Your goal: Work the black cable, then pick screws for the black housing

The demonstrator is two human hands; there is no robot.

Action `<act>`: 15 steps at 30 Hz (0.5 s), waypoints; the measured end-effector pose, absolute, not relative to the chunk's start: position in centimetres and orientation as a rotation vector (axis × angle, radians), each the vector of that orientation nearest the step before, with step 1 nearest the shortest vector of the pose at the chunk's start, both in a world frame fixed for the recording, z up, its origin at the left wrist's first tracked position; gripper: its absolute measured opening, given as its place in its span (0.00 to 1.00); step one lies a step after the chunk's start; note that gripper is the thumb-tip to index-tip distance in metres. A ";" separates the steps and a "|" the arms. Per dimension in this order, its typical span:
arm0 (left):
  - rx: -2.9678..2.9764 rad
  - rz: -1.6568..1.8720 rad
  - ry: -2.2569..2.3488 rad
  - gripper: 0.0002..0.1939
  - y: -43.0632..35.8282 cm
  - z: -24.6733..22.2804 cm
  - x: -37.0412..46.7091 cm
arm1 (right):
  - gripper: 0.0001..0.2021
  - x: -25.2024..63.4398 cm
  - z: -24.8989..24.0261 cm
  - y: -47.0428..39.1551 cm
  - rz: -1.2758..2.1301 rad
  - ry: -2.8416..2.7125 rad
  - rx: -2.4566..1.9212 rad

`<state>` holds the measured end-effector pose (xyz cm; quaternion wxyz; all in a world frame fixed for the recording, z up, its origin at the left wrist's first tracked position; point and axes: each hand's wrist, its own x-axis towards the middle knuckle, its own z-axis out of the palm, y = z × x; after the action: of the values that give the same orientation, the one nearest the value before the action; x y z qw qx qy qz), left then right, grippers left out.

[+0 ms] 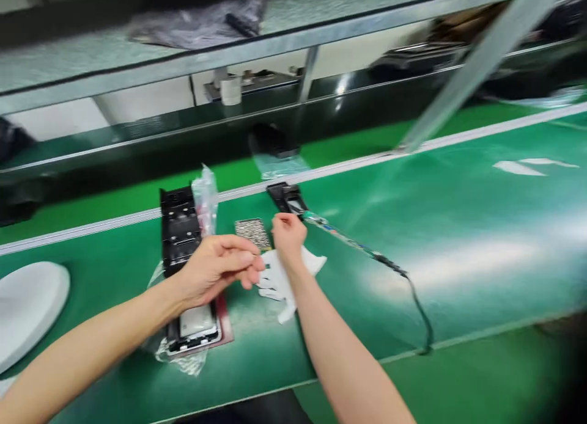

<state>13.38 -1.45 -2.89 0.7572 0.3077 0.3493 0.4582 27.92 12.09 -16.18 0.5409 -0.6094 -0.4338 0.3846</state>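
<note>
Green belt material covers the worktop [458, 228], and both bare hands operate above it near its middle.

Left hand [220, 266]: fingers curled together, thumb pressed against the fingertips. It may be pinching a small part, but motion blur prevents confirmation. This hand hovers over the upper half of a black tray [180, 228], whose long axis runs away from the person. A light-coloured device [196, 323] lies at the near end of that tray, below the left wrist, and crumpled clear plastic wrap [205, 198] stands just beyond the hand on the tray's right edge.

Right hand [288, 233]: fingers closed into a loose fist around the near end of a slim tool [342, 239]. The tool's long axis runs to the right of and slightly toward the person from this hand, continuing into a black cable [419, 311] that drops over the worktop's near edge. The right hand is the nearer of the two to the tool.

A small metal mesh pad [252, 231] lies between the two hands, just left of the right hand. A small black part [287, 197] lies just beyond the right hand. A white glove [279, 280] lies flat beneath the right wrist.

A white rounded object [27, 308] rests well to the left of the left forearm.
</note>
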 end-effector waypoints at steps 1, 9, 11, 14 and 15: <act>0.674 1.008 0.751 0.24 -1.2 -3.1 13.2 | 0.07 27.8 -16.6 12.7 0.926 -1.026 -1.430; 0.736 1.038 0.673 0.17 -1.4 -4.0 12.5 | 0.06 27.9 -16.8 12.3 0.935 -0.999 -1.363; 0.734 1.052 0.710 0.18 -1.1 -4.2 12.5 | 0.05 27.8 -16.8 12.5 0.948 -0.996 -1.361; 0.741 1.070 0.778 0.21 -1.1 -4.3 12.4 | 0.04 27.7 -16.3 12.6 0.944 -1.002 -1.390; 0.746 1.064 0.794 0.20 -1.4 -4.2 12.4 | 0.05 27.8 -15.9 12.3 0.937 -1.013 -1.413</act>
<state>12.36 -1.44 -4.21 0.7239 0.3381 0.3598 0.4819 27.80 12.29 -15.88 0.5510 -0.5970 -0.4281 0.3959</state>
